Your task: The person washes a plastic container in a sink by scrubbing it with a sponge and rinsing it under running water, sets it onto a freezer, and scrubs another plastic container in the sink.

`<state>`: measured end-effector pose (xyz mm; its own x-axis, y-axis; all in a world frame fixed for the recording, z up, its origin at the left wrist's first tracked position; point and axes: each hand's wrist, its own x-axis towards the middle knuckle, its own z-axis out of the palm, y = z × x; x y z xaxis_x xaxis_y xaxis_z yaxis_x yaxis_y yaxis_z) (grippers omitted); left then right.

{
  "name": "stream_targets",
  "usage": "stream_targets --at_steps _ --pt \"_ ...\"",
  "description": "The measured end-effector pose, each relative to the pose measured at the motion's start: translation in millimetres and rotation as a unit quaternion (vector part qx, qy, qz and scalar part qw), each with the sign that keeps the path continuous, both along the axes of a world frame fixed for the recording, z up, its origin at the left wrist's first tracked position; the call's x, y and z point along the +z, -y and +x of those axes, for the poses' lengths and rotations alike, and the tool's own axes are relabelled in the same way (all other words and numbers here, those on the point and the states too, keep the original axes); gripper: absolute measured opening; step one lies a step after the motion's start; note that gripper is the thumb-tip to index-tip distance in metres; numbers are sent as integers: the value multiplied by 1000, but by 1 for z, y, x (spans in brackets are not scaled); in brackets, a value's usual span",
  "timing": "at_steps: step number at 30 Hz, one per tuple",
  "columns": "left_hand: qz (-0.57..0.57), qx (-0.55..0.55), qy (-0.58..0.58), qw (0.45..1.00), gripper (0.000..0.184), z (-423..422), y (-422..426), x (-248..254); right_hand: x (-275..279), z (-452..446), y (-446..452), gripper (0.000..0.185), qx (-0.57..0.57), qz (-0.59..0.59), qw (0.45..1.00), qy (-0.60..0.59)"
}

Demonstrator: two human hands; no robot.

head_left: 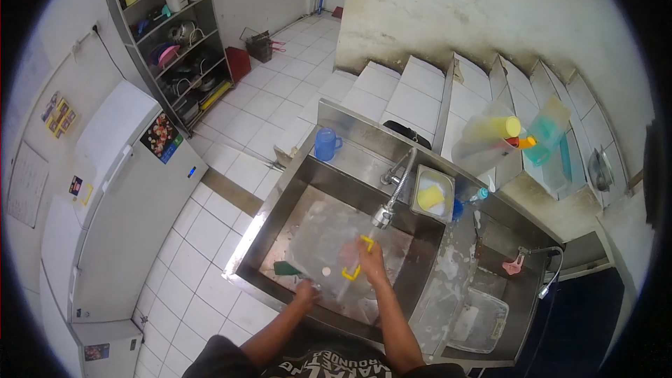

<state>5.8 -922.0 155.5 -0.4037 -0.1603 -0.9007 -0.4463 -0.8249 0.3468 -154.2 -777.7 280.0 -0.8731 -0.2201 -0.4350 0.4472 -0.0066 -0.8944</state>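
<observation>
A cloudy, see-through plastic container or lid [315, 238] lies tilted in the steel sink [280, 220], with a yellow clip handle [367, 243] along its right side. My right hand [371, 260] grips it at that handle, and its fingers show faintly through the plastic. Low on the container's left, my left hand [306, 294] is at the near edge; its fingers are blurred and partly hidden. A dark green scouring pad [285, 268] lies just above that hand. The spray faucet head [381, 217] hangs right above the yellow handle.
A blue mug [326, 144] stands on the back ledge. Beside the faucet sits a metal pan [435, 182] with a yellow sponge [429, 197]. Another clear container [479, 322] rests in the right basin. Pitchers [549, 129] stand on the tiled steps behind.
</observation>
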Motion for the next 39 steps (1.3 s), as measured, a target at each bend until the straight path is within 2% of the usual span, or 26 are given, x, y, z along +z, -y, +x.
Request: stream_targets --at_steps 1,2,3,4,6,8,9,10,12,13,15,19,21,22,24,25,26,27,28,30,34,37,39 --pt "-113 0 -8 994 23 4 18 -4 1 11 -4 23 39 56 995 -66" --pt "-293 -3 -20 956 23 -1 31 9 4 22 -7 27 80 114 982 -131" --pt "-494 -19 -27 869 24 -3 43 27 14 32 -8 27 81 113 982 -130" --pt "-657 -28 -34 753 24 -10 49 53 30 45 -9 26 107 149 969 -166" --pt "-841 -65 -74 532 22 -32 59 108 44 61 -11 27 132 184 953 -201" --pt "-603 -83 -230 760 22 -56 43 156 48 72 -14 28 154 188 930 -276" --pt "-548 -139 -274 778 22 -70 39 147 42 76 -18 28 153 187 930 -278" --pt "-489 -194 -317 789 23 -86 34 139 34 77 -21 29 158 199 924 -287" --pt "-471 -343 -304 754 27 -110 10 181 28 87 -27 31 158 213 918 -294" --pt "-469 -346 -308 752 27 -118 -1 184 31 93 -26 32 168 246 906 -301" --pt "-619 -466 -243 584 32 -130 -17 185 37 103 -27 35 175 279 892 -308" --pt "-569 -480 -321 585 30 -124 -13 177 38 118 -35 36 157 264 916 -258" --pt "-303 -504 -342 733 26 -119 -7 192 41 124 -40 36 142 256 922 -253" --pt "-302 -506 -341 732 26 -116 -8 181 43 120 -42 36 130 241 925 -263" --pt "-328 -389 -455 730 22 -112 -11 174 45 112 -45 37 116 225 928 -274" --pt "-330 -390 -455 729 22 -112 -11 172 40 106 -44 37 116 240 921 -285" --pt "-188 -373 -390 820 20 -110 -9 169 38 103 -43 37 117 254 913 -297" --pt "-41 -342 -313 885 18 -109 -9 174 40 101 -43 37 118 252 914 -297" --pt "-43 -340 -313 886 18 -108 -10 173 42 100 -42 38 119 257 914 -291" --pt "34 -231 -315 920 12 -107 -17 170 40 98 -42 39 121 262 913 -288" --pt "-29 -252 -281 926 11 -104 -25 165 22 96 -43 40 114 250 911 -307" --pt "-3 -271 -303 914 12 -104 -21 163 29 96 -39 41 111 259 914 -293" --pt "85 -240 -313 915 11 -105 -17 158 26 98 -38 40 100 270 912 -292"
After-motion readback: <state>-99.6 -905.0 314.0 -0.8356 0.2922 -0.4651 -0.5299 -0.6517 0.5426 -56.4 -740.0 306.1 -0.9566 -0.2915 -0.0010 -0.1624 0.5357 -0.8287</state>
